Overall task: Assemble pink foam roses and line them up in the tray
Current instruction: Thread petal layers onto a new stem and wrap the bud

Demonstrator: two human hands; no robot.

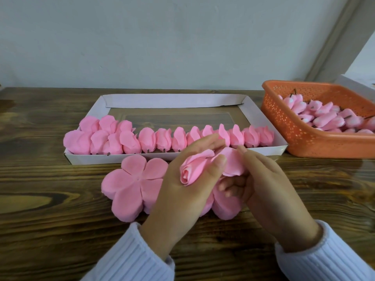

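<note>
My left hand (182,191) holds a pink foam rose (192,169), its bud lying in the palm and the thumb pressing on a petal. My right hand (261,179) pinches the rose's outer petal (233,165) from the right. Under both hands lies a stack of flat five-petal foam pieces (132,185) on the table. Behind them stands a white cardboard tray (261,112). Several finished pink roses (154,138) stand in a row along the tray's near side, with more bunched at its left end.
An orange perforated plastic basket (284,118) at the right holds several pink rose buds (324,116) with dark stems. A white box edge (357,86) shows behind it. The wooden table (50,199) runs back to a pale wall.
</note>
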